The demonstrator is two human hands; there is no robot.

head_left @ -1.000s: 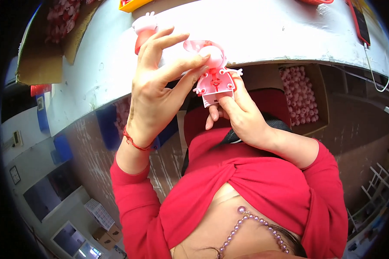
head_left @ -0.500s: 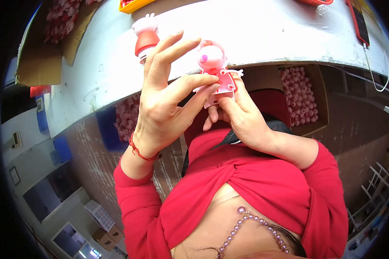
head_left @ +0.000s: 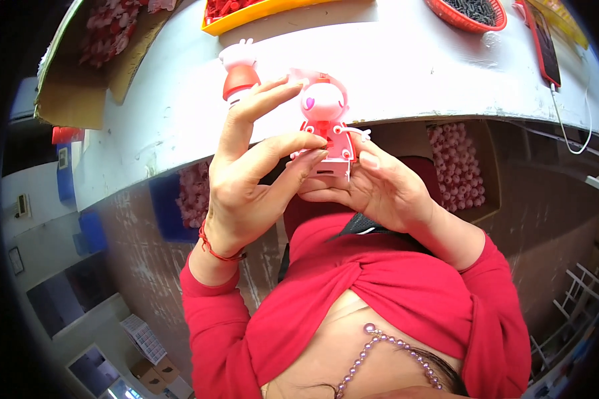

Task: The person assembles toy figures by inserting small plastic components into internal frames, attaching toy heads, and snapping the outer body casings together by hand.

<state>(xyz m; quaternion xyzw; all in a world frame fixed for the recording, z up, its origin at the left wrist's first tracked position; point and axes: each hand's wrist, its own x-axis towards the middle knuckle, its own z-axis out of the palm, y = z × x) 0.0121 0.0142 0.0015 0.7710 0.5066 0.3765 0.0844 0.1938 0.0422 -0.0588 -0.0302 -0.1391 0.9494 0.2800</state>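
Observation:
A half-assembled pink plastic toy figure (head_left: 324, 102) with a rounded head, thin arms and an opened red-and-pink body is held over the table's near edge. My right hand (head_left: 396, 187) grips its body from below and the right, the thumb along its side. Over the body's open middle, the thumb and forefinger of my left hand (head_left: 238, 174) are pinched together, the other fingers raised. Whatever lies between those fingertips is too small to make out. Beyond my left fingers a second toy figure (head_left: 239, 80), red and pale pink, stands on the white table (head_left: 393, 73).
At the far side are a yellow tray (head_left: 273, 13) of red parts and a red basket (head_left: 469, 26) of dark screws. A cabled phone (head_left: 546, 53) lies at right. A cardboard box (head_left: 70, 100) stands at left. Below the table are a blue bin (head_left: 165, 206) and a box of pink pieces (head_left: 456, 166).
The toy has come slightly down in the picture and sits more upright. My right hand has shifted its hold, its fingers now beneath the body. My left hand keeps its pinch.

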